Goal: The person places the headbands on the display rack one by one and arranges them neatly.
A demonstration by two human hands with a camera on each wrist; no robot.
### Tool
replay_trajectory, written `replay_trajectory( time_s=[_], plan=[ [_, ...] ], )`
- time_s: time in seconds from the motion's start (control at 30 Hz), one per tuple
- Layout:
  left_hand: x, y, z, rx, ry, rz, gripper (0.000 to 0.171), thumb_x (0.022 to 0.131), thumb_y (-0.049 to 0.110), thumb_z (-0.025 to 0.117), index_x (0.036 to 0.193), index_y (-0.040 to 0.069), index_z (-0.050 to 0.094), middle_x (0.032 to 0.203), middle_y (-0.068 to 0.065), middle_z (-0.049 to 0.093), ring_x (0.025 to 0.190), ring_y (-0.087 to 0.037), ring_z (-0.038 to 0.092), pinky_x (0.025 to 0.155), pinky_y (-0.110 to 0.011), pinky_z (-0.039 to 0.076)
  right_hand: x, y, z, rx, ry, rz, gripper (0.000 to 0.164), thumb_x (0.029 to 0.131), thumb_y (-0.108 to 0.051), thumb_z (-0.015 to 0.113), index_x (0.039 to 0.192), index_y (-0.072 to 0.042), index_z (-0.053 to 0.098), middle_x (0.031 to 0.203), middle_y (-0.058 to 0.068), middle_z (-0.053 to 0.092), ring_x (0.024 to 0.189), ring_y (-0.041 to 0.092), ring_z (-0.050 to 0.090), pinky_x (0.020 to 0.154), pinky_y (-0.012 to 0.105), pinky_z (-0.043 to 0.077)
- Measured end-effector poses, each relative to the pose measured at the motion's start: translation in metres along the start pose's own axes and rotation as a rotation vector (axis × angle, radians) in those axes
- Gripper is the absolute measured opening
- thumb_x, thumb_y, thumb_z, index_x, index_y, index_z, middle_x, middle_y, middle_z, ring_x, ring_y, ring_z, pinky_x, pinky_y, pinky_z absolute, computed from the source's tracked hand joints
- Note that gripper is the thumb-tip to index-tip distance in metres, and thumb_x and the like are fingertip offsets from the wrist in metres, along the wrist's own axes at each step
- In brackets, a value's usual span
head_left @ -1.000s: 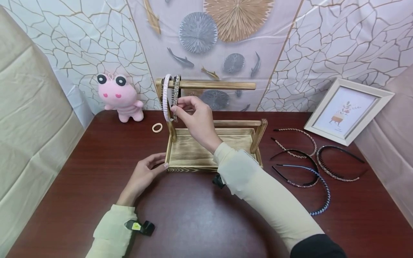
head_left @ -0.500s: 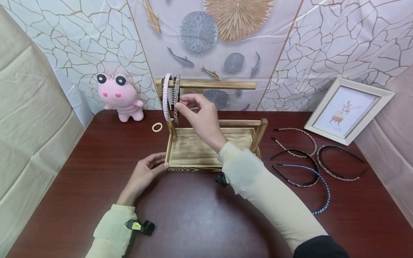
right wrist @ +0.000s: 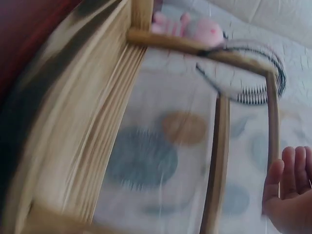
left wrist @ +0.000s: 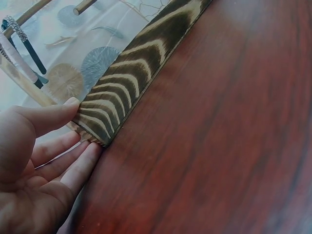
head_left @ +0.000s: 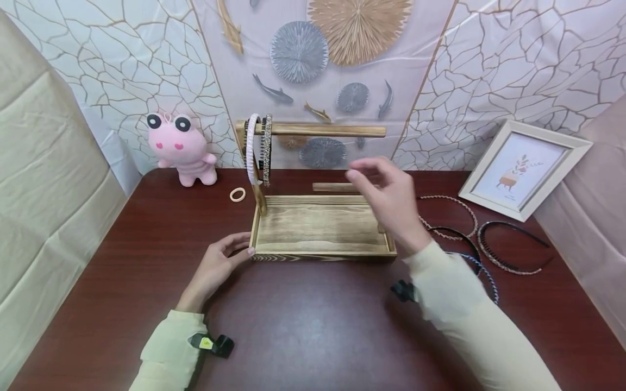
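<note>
A wooden rack (head_left: pixel 323 257) with a shallow tray base and upper bars stands mid-table. From the left end of its top bar (head_left: pixel 337 130) hang a white wrapped headband (head_left: pixel 251 152) and a glittery toothed headband (head_left: pixel 267 155), side by side. My left hand (head_left: pixel 220 265) holds the tray's front left corner; in the left wrist view the thumb (left wrist: pixel 53 114) lies on the striped front wall (left wrist: pixel 131 80) and the fingers press the end. Over the rack's right side is my right hand (head_left: pixel 391 203), holding nothing, fingers loosely bent, apart from the hung headbands. It partly hides the right post.
Right of the rack lie several headbands, among them a blue braided one (head_left: pixel 490 279) and a black toothed one (head_left: pixel 489 252). A picture frame (head_left: pixel 467 194) leans behind them. At back left are a pink plush toy (head_left: pixel 181 144) and a small pale ring (head_left: pixel 237 199).
My right hand has let go of the glittery headband and moved right, away from it. The headband stays hanging on the bar. My left hand has kept its place at the corner.
</note>
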State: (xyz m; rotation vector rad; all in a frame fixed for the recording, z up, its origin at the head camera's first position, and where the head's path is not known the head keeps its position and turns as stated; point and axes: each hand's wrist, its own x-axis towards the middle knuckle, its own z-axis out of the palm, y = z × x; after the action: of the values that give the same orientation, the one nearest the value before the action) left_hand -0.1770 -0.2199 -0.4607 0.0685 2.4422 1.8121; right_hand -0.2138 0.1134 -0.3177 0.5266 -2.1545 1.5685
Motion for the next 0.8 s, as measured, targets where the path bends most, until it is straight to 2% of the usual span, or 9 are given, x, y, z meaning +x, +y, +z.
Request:
replay_trajectory(
  time_s=[0.13, 0.23, 0.33, 0.47, 0.67, 0.8],
  plan=[
    [0.001, 0.000, 0.001, 0.017, -0.003, -0.009, 0.048, 0.091, 0.024, 0.074, 0.134, 0.007, 0.059, 0.132, -0.011, 0.063, 0.123, -0.022, 0.058, 0.089, -0.015, 0.046, -0.025, 0.010, -0.044, -0.097, 0.072, -0.021, 0.017, 0.091, -0.005, 0.072, 0.105, 0.002, 0.072, 0.095, -0.009, 0.069, 0.084, 0.004, 0.063, 0.076, 0.017, 0.049],
    [0.000, 0.001, 0.000, 0.024, 0.002, -0.015, 0.047, 0.091, 0.024, 0.074, 0.134, 0.008, 0.059, 0.131, -0.010, 0.064, 0.123, -0.021, 0.059, 0.089, -0.015, 0.046, -0.046, 0.019, -0.073, -0.207, 0.078, 0.007, 0.017, 0.089, -0.003, 0.073, 0.106, -0.002, 0.073, 0.094, -0.017, 0.067, 0.083, -0.001, 0.061, 0.073, 0.012, 0.046],
    [0.000, 0.001, -0.001, 0.025, 0.006, -0.012, 0.046, 0.092, 0.023, 0.073, 0.133, 0.008, 0.059, 0.131, -0.011, 0.064, 0.122, -0.022, 0.059, 0.087, -0.016, 0.047, -0.067, 0.029, -0.100, -0.348, 0.023, 0.057, 0.021, 0.089, -0.006, 0.074, 0.110, -0.008, 0.073, 0.094, -0.023, 0.064, 0.082, -0.006, 0.059, 0.071, 0.009, 0.044],
    [0.001, 0.002, -0.001, 0.033, 0.001, -0.005, 0.046, 0.093, 0.023, 0.072, 0.134, 0.007, 0.059, 0.130, -0.012, 0.064, 0.122, -0.023, 0.059, 0.087, -0.015, 0.047, -0.096, 0.042, -0.133, -0.482, -0.062, 0.123, 0.022, 0.090, -0.011, 0.073, 0.112, -0.010, 0.071, 0.094, -0.026, 0.062, 0.081, -0.009, 0.057, 0.071, 0.007, 0.042],
    [-0.001, 0.000, 0.000, 0.034, 0.011, -0.020, 0.047, 0.092, 0.024, 0.073, 0.134, 0.009, 0.059, 0.131, -0.009, 0.064, 0.123, -0.020, 0.059, 0.088, -0.015, 0.047, -0.130, 0.062, -0.173, -0.581, -0.124, 0.221, 0.023, 0.090, -0.016, 0.074, 0.112, -0.009, 0.070, 0.098, -0.031, 0.060, 0.082, -0.017, 0.053, 0.071, 0.007, 0.041],
    [-0.001, 0.000, 0.001, 0.032, 0.004, -0.015, 0.047, 0.092, 0.024, 0.073, 0.134, 0.009, 0.059, 0.132, -0.009, 0.064, 0.123, -0.020, 0.059, 0.088, -0.015, 0.047, -0.149, 0.076, -0.199, -0.621, -0.164, 0.266, 0.024, 0.090, -0.017, 0.075, 0.112, -0.008, 0.070, 0.099, -0.035, 0.059, 0.090, -0.024, 0.048, 0.072, 0.008, 0.037]
  ],
)
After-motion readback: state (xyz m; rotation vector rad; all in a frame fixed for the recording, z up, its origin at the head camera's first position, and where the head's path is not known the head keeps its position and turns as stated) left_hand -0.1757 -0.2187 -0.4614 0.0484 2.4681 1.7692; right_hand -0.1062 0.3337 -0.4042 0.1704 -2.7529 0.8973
